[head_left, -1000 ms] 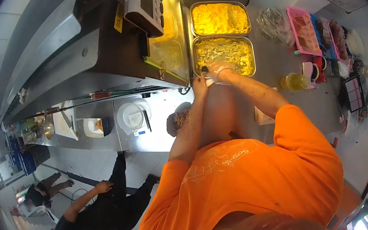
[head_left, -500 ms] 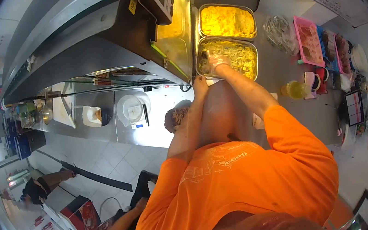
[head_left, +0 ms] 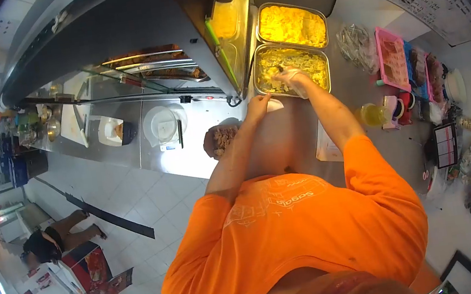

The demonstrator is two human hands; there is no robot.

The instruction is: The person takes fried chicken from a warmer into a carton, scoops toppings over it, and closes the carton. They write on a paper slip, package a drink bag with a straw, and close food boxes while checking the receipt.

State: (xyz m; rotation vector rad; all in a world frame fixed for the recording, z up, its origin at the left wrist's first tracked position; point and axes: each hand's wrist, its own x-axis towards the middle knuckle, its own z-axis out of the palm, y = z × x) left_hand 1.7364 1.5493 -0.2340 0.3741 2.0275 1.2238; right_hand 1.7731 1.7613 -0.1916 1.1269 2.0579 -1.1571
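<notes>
My right hand (head_left: 296,81), in a clear glove, is over the nearer metal tray (head_left: 329,78), which holds yellow-green food pieces (head_left: 295,59). Its fingers are drawn together on a clump of that food at the tray's front left part. My left hand (head_left: 259,108) sits at the tray's front left corner. Its fingers are closed on the edge of a small white rounded thing (head_left: 275,105), whose kind I cannot make out. Right behind stands a second metal tray (head_left: 326,34) of brighter yellow food. A dark bowl of brown chunks (head_left: 223,141) is beside my left forearm.
A glass-fronted warming cabinet (head_left: 175,54) stands at the left. Further left are a scale with a clear tub (head_left: 165,126) and a white cutting board (head_left: 75,123). Pink baskets (head_left: 392,58) and a yellow liquid container (head_left: 373,115) line the right. Another person (head_left: 46,246) is in the background.
My right hand has moved right and toward me, its fingers gathered. The white thing by my left hand shows more. A second person in black, at lower left, is out of view.
</notes>
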